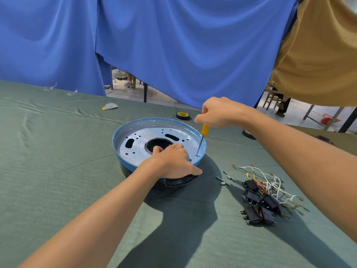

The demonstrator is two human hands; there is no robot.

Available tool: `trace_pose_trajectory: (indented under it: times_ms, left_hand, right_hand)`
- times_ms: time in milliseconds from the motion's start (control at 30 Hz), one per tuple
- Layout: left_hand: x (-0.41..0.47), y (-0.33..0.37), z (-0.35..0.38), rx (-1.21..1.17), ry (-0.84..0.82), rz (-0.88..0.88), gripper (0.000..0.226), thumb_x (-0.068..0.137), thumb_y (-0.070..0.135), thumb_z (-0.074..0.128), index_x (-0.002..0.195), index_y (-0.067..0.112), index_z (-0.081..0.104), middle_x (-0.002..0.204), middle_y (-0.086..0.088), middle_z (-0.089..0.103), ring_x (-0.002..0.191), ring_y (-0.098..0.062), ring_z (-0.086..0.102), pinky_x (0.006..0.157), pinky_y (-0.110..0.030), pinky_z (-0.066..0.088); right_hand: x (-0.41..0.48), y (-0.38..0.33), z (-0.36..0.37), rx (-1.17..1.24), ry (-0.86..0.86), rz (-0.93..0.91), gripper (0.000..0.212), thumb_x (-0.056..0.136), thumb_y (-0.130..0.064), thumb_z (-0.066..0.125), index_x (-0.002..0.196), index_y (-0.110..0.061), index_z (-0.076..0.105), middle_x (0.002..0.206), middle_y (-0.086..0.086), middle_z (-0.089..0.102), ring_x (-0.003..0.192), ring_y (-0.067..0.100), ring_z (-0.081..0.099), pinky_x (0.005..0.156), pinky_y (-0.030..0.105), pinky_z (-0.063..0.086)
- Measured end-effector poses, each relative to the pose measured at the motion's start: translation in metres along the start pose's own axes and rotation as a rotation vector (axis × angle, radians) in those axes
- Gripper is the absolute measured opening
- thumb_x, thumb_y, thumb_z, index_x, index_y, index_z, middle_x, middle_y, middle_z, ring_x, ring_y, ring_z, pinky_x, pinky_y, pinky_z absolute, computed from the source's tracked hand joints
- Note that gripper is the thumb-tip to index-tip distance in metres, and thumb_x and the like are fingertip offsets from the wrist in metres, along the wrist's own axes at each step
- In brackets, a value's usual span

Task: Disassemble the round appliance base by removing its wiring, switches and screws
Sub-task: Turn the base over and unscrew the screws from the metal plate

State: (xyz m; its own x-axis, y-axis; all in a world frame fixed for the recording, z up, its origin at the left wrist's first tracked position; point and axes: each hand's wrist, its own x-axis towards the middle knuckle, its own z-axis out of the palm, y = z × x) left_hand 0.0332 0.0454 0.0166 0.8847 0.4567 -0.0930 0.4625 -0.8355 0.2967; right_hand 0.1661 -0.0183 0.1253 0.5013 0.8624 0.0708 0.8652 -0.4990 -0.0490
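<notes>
The round appliance base [135, 140], blue-rimmed with a silvery perforated plate and a black underside, lies upturned on the green cloth. My left hand [173, 161] holds its near rim, fingers lying on the plate inside and thumb hooked over the outer edge. My right hand [218, 113] grips the yellow handle of a screwdriver [201, 140], held nearly upright, its tip set at a spot near the plate's right edge. A pile of black switches [257, 206] and white, red and yellow wires [270, 182] lies to the right. A few loose screws [225, 178] lie between pile and base.
Two rolls of black tape sit behind the base, one [183, 115] at the centre, one [248, 134] partly hidden by my right forearm. A grey paper scrap [110, 106] lies far left. Blue and tan curtains hang past the table's far edge.
</notes>
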Motion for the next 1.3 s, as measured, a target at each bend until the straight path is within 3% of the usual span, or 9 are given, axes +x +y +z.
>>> trace_pose_trajectory:
  times_ms: [133, 267, 467, 667, 833, 900, 1033, 1200, 1300]
  left_hand:
    - [-0.001, 0.000, 0.000, -0.006, -0.002, 0.000, 0.061, 0.086, 0.066, 0.049, 0.121, 0.017, 0.060, 0.151, 0.001, 0.033, 0.141, -0.016, 0.022, 0.102, -0.043, 0.016]
    - [0.000, 0.000, -0.001, -0.002, -0.003, 0.005, 0.063, 0.086, 0.066, 0.049, 0.126, 0.017, 0.058, 0.152, 0.001, 0.032, 0.142, -0.016, 0.022, 0.102, -0.043, 0.016]
    - [0.000, -0.001, 0.001, -0.013, 0.001, 0.006, 0.055, 0.085, 0.066, 0.050, 0.108, 0.017, 0.062, 0.151, 0.001, 0.034, 0.140, -0.015, 0.023, 0.099, -0.042, 0.016]
    - [0.001, -0.001, 0.000, -0.009, 0.002, 0.007, 0.063, 0.086, 0.066, 0.050, 0.120, 0.014, 0.061, 0.150, 0.000, 0.034, 0.140, -0.017, 0.024, 0.102, -0.044, 0.016]
    - [0.001, -0.001, 0.001, -0.008, -0.001, 0.003, 0.057, 0.086, 0.066, 0.049, 0.112, 0.016, 0.062, 0.150, 0.000, 0.034, 0.140, -0.017, 0.023, 0.100, -0.044, 0.016]
    - [0.002, -0.002, 0.001, -0.005, -0.002, 0.002, 0.063, 0.086, 0.066, 0.049, 0.119, 0.014, 0.061, 0.151, 0.000, 0.034, 0.140, -0.017, 0.023, 0.101, -0.044, 0.016]
    - [0.003, -0.002, 0.002, -0.001, 0.004, 0.000, 0.068, 0.085, 0.067, 0.048, 0.125, 0.013, 0.059, 0.149, 0.000, 0.035, 0.139, -0.017, 0.025, 0.102, -0.044, 0.017]
    - [0.003, -0.003, 0.002, 0.002, 0.005, 0.003, 0.068, 0.085, 0.067, 0.048, 0.126, 0.014, 0.059, 0.151, 0.000, 0.033, 0.141, -0.017, 0.023, 0.103, -0.045, 0.015]
    - [0.004, -0.003, 0.002, -0.002, 0.007, 0.005, 0.066, 0.085, 0.068, 0.048, 0.124, 0.016, 0.059, 0.151, 0.001, 0.033, 0.140, -0.017, 0.023, 0.103, -0.044, 0.016]
  right_hand:
    - [-0.001, 0.000, 0.001, 0.006, 0.025, -0.013, 0.035, 0.091, -0.036, 0.056, 0.089, -0.002, 0.065, 0.069, 0.009, 0.054, 0.065, 0.019, 0.043, 0.053, 0.028, 0.032]
    - [-0.003, -0.001, -0.002, 0.057, -0.021, -0.032, 0.026, 0.084, -0.032, 0.060, 0.097, -0.011, 0.067, 0.097, 0.012, 0.067, 0.073, 0.017, 0.051, 0.056, 0.026, 0.039]
    - [-0.005, -0.002, -0.001, 0.037, 0.015, -0.070, 0.046, 0.092, -0.049, 0.054, 0.078, -0.006, 0.060, 0.065, 0.005, 0.046, 0.062, 0.019, 0.039, 0.051, 0.029, 0.030]
    - [-0.008, -0.003, -0.006, 0.024, -0.065, -0.080, 0.015, 0.087, -0.033, 0.059, 0.091, -0.020, 0.063, 0.093, 0.003, 0.065, 0.076, 0.014, 0.055, 0.052, 0.026, 0.040]
    - [-0.006, -0.002, -0.003, -0.018, 0.005, -0.038, 0.050, 0.092, -0.055, 0.050, 0.079, -0.007, 0.059, 0.069, 0.005, 0.049, 0.064, 0.019, 0.043, 0.053, 0.029, 0.032]
    - [-0.007, -0.001, -0.004, -0.007, -0.001, -0.040, 0.042, 0.092, -0.042, 0.055, 0.087, -0.001, 0.064, 0.073, 0.012, 0.056, 0.066, 0.019, 0.045, 0.053, 0.028, 0.033]
    - [-0.010, -0.002, -0.009, 0.033, -0.068, -0.062, 0.016, 0.087, -0.031, 0.060, 0.095, -0.018, 0.064, 0.094, 0.003, 0.062, 0.073, 0.014, 0.055, 0.049, 0.023, 0.037]
    - [-0.008, -0.002, -0.004, -0.018, -0.016, -0.024, 0.049, 0.093, -0.055, 0.049, 0.072, -0.011, 0.054, 0.067, 0.004, 0.047, 0.059, 0.017, 0.042, 0.049, 0.027, 0.031]
    - [-0.007, -0.002, -0.004, -0.010, -0.025, -0.039, 0.038, 0.093, -0.042, 0.055, 0.081, -0.007, 0.064, 0.074, 0.007, 0.059, 0.064, 0.018, 0.050, 0.049, 0.026, 0.035]
